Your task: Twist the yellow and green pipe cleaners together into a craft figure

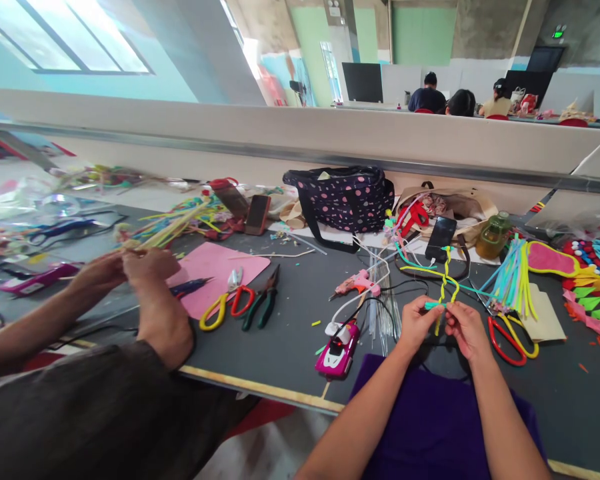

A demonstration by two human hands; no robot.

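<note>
Two scissors (513,337), glue gun (354,285), polka-dot bag (345,197)

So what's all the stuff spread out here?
twisted yellow and teal pipe cleaner: one, held in both hands
pink hot glue gun: one, table centre
pink toy car: one, near table edge
yellow and red handled scissors: one, on pink foam sheet
red and yellow scissors: one, right of hands
dark polka-dot bag: one, back of table
black phone: one, behind the pipe cleaner
co-worker's hands: two, left
left hand: pinching the pipe cleaner
right hand: pinching the pipe cleaner
</note>
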